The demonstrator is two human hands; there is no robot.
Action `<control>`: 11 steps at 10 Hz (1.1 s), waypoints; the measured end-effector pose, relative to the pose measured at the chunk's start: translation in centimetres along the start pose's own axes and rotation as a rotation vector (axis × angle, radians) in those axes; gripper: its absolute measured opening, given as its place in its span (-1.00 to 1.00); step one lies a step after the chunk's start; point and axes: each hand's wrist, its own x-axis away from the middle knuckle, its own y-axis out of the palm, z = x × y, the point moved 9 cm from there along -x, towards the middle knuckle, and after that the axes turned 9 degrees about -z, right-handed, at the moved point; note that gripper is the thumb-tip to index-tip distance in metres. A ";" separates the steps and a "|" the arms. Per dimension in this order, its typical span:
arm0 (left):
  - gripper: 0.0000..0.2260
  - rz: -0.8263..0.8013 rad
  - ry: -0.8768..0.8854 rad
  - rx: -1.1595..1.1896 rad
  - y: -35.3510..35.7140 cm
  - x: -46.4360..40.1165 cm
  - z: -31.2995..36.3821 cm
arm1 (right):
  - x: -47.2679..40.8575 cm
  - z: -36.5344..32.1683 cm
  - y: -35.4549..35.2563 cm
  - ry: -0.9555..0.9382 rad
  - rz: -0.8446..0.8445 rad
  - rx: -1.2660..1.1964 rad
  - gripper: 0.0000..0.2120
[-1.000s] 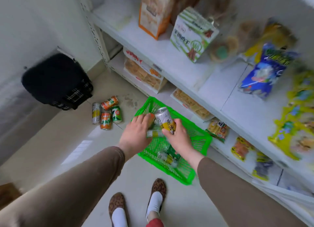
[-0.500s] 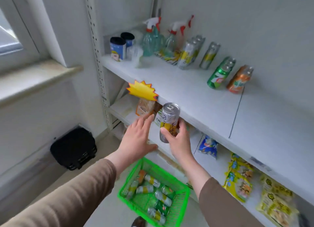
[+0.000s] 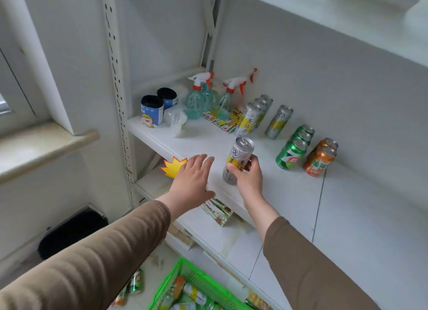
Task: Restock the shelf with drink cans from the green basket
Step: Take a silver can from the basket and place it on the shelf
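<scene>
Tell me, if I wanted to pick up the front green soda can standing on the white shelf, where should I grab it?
Probably round the middle of the front green soda can, coming from the open shelf front. It stands upright, more green cans queue right behind it, and the orange soda cans stand close on its right, so the front and left sides look freest for fingers.

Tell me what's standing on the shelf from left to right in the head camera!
Blue rolls → spray bottles → silver-yellow cans → lone silver can → green cans → orange cans.
</scene>
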 end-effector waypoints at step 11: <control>-0.19 -0.115 0.145 0.080 1.2 -15.9 -3.7 | -16.7 1.1 2.1 0.173 0.314 0.036 -0.55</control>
